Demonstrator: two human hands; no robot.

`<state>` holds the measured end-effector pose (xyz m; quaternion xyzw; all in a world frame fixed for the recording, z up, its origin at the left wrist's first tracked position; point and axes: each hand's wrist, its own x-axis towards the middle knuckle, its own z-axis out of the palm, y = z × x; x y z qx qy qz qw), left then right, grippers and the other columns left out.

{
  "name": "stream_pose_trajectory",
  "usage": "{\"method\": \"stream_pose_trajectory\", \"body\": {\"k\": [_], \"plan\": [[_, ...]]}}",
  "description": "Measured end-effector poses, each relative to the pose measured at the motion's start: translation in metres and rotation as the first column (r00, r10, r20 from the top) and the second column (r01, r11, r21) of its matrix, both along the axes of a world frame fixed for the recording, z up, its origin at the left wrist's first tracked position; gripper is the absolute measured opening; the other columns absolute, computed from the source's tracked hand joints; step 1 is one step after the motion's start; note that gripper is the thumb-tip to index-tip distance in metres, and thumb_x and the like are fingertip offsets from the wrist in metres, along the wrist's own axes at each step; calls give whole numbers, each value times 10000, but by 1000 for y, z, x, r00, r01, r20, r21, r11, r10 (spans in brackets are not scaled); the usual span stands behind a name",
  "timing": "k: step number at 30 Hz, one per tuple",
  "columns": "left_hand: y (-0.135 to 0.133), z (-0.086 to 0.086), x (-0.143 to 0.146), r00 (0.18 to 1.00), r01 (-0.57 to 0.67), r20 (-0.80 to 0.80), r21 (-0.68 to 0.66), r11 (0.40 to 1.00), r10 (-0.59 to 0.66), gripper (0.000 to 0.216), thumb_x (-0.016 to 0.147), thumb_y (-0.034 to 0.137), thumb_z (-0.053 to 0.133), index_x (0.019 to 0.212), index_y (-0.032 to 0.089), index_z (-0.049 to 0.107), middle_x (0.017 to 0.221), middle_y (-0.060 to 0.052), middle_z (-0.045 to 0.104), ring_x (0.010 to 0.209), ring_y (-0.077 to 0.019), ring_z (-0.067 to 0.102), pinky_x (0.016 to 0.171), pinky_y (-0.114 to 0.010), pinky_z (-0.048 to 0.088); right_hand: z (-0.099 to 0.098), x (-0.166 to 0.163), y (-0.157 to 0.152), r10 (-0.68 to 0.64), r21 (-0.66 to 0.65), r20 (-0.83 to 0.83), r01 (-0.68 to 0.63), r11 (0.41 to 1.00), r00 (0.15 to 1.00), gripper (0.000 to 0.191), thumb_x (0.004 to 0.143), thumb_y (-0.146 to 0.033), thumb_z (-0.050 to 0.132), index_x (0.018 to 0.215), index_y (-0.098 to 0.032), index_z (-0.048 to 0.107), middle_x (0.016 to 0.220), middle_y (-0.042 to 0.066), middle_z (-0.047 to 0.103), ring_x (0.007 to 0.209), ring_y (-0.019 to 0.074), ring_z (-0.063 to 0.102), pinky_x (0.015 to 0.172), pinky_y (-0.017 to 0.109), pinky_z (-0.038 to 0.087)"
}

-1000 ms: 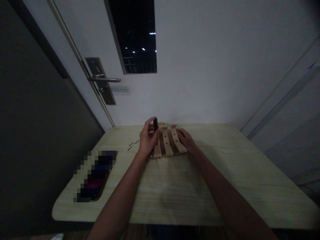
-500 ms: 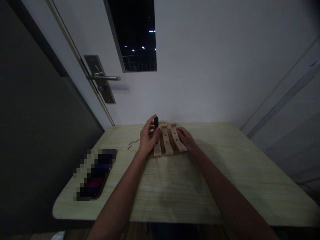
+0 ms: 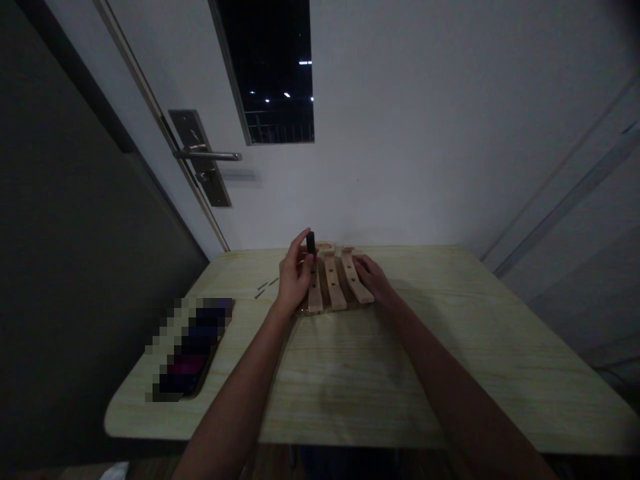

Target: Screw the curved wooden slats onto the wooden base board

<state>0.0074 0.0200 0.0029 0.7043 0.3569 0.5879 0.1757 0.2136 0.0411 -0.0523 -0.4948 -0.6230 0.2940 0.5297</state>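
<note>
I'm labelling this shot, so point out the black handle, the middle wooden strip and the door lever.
Black handle (image 3: 311, 242): head view, on its exposed upper part.
Middle wooden strip (image 3: 333, 279): head view, midway along its face.
Door lever (image 3: 213, 156): head view, middle of its metal bar.

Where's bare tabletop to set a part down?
Free: the table from the right hand to the right edge; front middle, between the forearms. Crowded: back middle, with left hand, black handle, wooden pieces; left, with fasteners and phone.

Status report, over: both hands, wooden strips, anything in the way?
Left hand gripping upright black handle. Right hand at rightmost wooden strip. Nothing visibly blocking.
</note>
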Motion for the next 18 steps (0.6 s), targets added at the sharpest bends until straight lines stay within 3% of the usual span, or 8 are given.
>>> {"method": "stream_pose_trajectory", "body": {"k": [7,12,18], "plan": [[0,0,5,999,-18,41,-57,998,20,566,807,293,662,1329,320,445,1112,-54,583,845,-123,598,656,-229,559,0,0,1,-3,10,-1,3,1000,1000,293,806,-437,470,956,-224,607,978,75,666,947,214,594,892,391,458],[3,-3,3,997,-80,15,-10,997,80,502,825,241,630,1301,310,486,1025,-44,577,829,-117,569,641,-213,557,0,0,1,8,29,4,-8,1000,1000,300,799,-441,475,953,-218,603,990,86,661,932,218,592,881,397,459],[-1,-1,2,999,-44,11,-20,999,44,593,871,240,546,1422,301,336,908,-17,622,761,-104,597,641,-206,556,0,0,0,-3,31,1,3,1000,1000,296,805,-443,476,959,-224,603,993,78,666,927,209,598,871,386,467]]}}
